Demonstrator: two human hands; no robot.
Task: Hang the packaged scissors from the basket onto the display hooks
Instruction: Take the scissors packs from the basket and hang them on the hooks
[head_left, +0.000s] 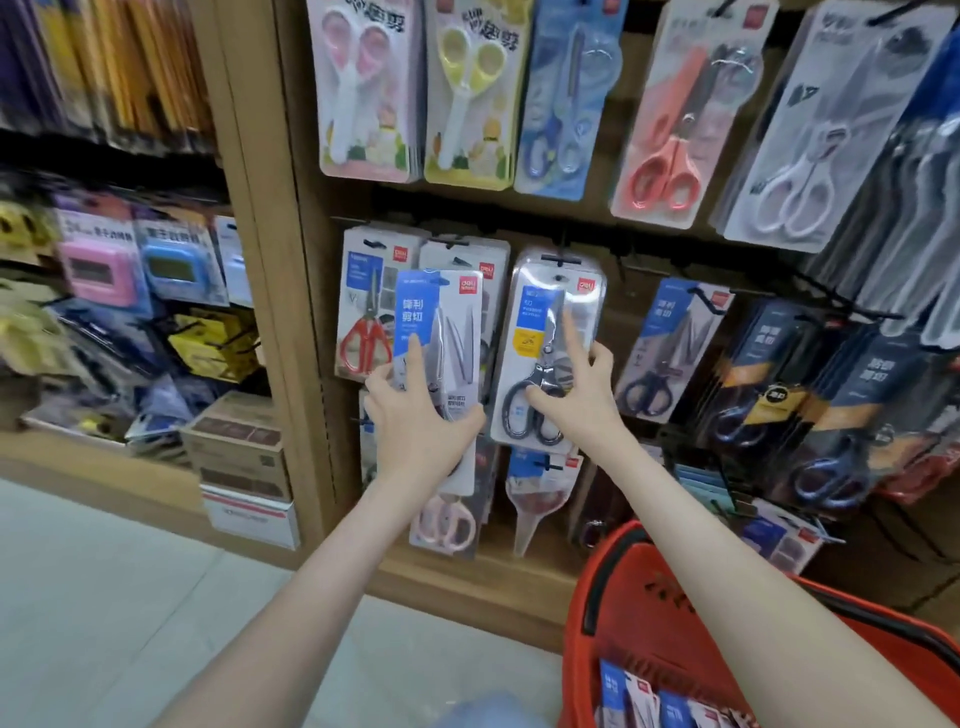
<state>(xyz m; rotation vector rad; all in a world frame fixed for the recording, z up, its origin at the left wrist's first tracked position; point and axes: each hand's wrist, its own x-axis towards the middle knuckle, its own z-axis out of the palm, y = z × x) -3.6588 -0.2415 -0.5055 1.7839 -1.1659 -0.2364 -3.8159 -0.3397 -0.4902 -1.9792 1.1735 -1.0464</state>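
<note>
The left hand (415, 421) has the blue-card pack (439, 338) of scissors up against the display board, a little to nine o'clock of centre. Its grip is closed round the lower half, with the index finger laid straight up the front and the thumb at the right edge. The hang-hole at the top does not look to be on a hook yet.

The right hand (576, 384) is on the clear pack (540, 322) next door at three o'clock, which hangs from a black hook (558, 258). Its index finger lies straight up the face, the thumb crosses the black handles, and the other fingers bend round the right edge — steadying it, I'd say.

To do this well, I'd raise the blue-card pack until its hole meets a hook tip at twelve o'clock, keep it square, then slide it back — gently, so the hanging packs behind stay put.

The red basket (649, 582) sits at five o'clock, with more blue-and-white packs (639, 696) standing in it.
</note>
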